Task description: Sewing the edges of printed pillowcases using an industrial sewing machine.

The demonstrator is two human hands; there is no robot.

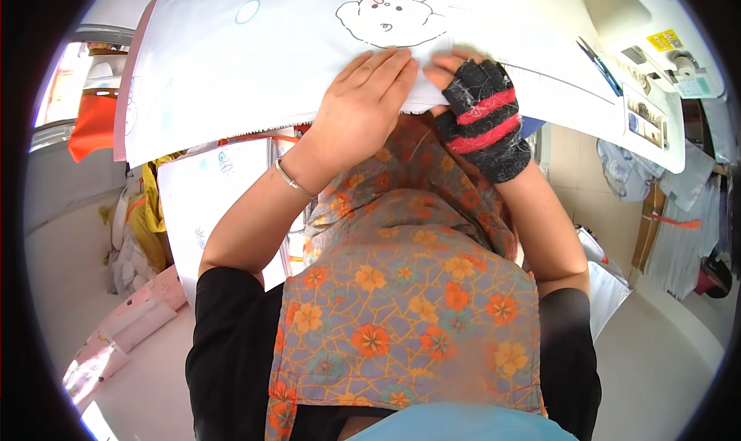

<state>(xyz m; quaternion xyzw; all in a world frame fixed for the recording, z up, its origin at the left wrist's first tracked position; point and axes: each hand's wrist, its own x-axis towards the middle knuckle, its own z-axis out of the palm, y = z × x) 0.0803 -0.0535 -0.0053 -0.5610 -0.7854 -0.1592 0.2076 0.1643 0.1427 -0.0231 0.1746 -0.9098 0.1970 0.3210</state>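
I can't see the far end of the broad white printed cloth (255, 78); the upper edge of my view cuts it off, and part of its near edge is lost under the hands. The bare left hand (370, 93) lies flat on it near that edge, fingers straight and close together, thumb hard to make out. The right hand (480, 113), in a black knitted fingerless glove with red stripes, sits just beside it with fingers bent; their tips blur, and I cannot tell whether they pinch the cloth or only rest on it. The glove looks fuzzy, shedding pale lint. A thin metal bangle (295, 180) rings the left wrist, and a grey apron with orange and yellow flowers (409, 317) hangs in soft folds below. The cloth spreads across the work surface in front of the person — smooth, pale, rough and fringed along its near edge, a small fold rising between the hands. Its outlined cartoon animal (386, 24) shows upside down to me, with a blue cup and a pink straw. To the right I see a slim blue-and-black hand tool (600, 66) near a white sewing machine (644, 24), partly cropped by the dark lens rim.
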